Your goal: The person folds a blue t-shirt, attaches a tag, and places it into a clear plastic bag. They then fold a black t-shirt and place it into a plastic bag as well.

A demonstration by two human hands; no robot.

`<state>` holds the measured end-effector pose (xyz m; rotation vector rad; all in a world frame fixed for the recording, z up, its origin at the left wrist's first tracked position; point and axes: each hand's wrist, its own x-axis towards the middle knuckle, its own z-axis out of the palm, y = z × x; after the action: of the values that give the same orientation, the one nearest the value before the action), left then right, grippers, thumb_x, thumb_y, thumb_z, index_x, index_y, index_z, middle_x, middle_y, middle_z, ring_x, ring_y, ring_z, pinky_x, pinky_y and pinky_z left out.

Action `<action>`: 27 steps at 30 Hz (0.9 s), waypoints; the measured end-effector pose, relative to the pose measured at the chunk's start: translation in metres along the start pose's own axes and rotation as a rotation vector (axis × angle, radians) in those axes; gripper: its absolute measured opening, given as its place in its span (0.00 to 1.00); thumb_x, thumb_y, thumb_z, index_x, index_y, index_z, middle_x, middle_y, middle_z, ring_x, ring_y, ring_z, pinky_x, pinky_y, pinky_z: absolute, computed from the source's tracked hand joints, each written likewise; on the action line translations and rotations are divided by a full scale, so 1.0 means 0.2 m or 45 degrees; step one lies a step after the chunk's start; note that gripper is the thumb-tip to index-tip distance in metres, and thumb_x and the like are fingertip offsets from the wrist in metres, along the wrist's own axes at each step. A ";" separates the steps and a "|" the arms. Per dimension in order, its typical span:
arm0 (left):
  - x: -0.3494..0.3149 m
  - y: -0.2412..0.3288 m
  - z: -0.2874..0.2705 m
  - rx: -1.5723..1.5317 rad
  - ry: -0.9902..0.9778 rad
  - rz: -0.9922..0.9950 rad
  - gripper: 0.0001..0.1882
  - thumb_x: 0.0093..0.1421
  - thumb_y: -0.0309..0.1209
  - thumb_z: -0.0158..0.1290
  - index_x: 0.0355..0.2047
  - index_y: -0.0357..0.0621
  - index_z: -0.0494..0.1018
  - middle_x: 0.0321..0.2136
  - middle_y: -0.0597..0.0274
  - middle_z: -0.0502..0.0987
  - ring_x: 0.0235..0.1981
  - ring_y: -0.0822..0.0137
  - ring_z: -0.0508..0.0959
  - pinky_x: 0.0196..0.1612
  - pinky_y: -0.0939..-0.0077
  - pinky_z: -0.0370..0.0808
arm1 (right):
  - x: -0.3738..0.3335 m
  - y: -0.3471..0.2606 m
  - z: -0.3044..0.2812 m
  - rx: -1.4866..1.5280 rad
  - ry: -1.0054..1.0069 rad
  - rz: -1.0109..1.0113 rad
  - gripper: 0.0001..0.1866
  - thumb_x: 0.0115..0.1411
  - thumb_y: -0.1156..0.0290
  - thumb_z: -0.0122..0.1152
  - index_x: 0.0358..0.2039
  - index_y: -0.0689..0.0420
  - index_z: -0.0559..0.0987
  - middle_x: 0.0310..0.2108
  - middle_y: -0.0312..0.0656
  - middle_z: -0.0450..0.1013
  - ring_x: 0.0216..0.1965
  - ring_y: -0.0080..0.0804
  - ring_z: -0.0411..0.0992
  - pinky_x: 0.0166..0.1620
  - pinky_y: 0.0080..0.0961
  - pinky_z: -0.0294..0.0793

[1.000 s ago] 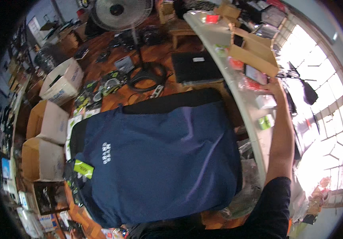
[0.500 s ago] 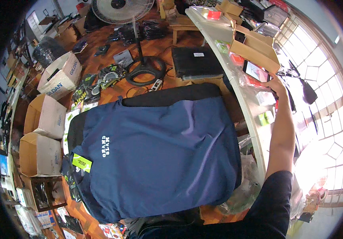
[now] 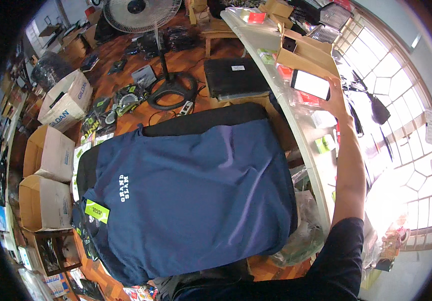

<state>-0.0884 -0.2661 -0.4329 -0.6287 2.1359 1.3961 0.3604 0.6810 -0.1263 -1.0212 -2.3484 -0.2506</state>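
Observation:
A navy blue shirt with white lettering on the chest is spread flat over a black padded board in front of me. A bright green tag lies at its collar. Out to the right, my right hand reaches over a long white table and grips the right end of a smartphone, thumb on the near edge and fingers at the far one. The phone's screen glows white. Below it are red packets. My left hand is out of view.
An open cardboard box stands behind the phone on the white table. A pedestal fan and a black flat package are beyond the board. Open cartons line the left side. Clear plastic bags lie below the table edge.
My right hand now holds the phone's end more fully, and the screen has turned from a picture to plain white. The whole view has shifted slightly; the shirt lies as before.

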 end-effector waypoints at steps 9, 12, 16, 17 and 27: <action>0.01 -0.01 0.01 0.043 -0.011 -0.033 0.23 0.74 0.42 0.54 0.61 0.39 0.73 0.50 0.56 0.81 0.49 0.64 0.81 0.48 0.70 0.77 | 0.07 0.00 0.08 -0.189 0.030 0.048 0.48 0.49 0.69 0.78 0.68 0.62 0.64 0.63 0.56 0.64 0.62 0.60 0.70 0.62 0.47 0.78; 0.01 0.00 0.00 0.056 -0.004 -0.036 0.23 0.74 0.42 0.54 0.61 0.39 0.73 0.50 0.56 0.81 0.49 0.64 0.81 0.48 0.70 0.77 | 0.03 0.03 0.14 -0.121 0.082 0.152 0.48 0.49 0.67 0.79 0.68 0.65 0.63 0.64 0.57 0.62 0.63 0.60 0.70 0.62 0.46 0.78; 0.01 0.01 -0.01 0.076 -0.009 -0.045 0.22 0.74 0.41 0.54 0.61 0.39 0.74 0.50 0.56 0.81 0.49 0.64 0.81 0.47 0.70 0.77 | 0.00 0.04 0.19 -0.152 0.099 0.330 0.50 0.49 0.70 0.79 0.69 0.65 0.61 0.64 0.57 0.58 0.63 0.58 0.70 0.61 0.45 0.79; 0.01 0.02 -0.02 0.077 -0.010 -0.042 0.22 0.74 0.41 0.54 0.61 0.39 0.74 0.50 0.56 0.81 0.48 0.64 0.81 0.47 0.70 0.77 | 0.00 0.04 0.19 -0.167 0.142 0.266 0.51 0.49 0.69 0.80 0.70 0.64 0.60 0.64 0.57 0.59 0.63 0.58 0.71 0.61 0.45 0.79; 0.04 -0.01 0.00 0.070 -0.032 -0.049 0.22 0.74 0.41 0.54 0.60 0.39 0.74 0.49 0.57 0.81 0.47 0.65 0.81 0.47 0.70 0.77 | 0.07 -0.04 0.05 -0.389 -0.110 0.362 0.64 0.46 0.55 0.85 0.78 0.46 0.53 0.67 0.52 0.61 0.65 0.53 0.69 0.62 0.53 0.77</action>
<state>-0.0940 -0.2676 -0.4397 -0.6241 2.1239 1.3135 0.3438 0.6878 -0.1260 -1.5226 -2.2469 -0.4725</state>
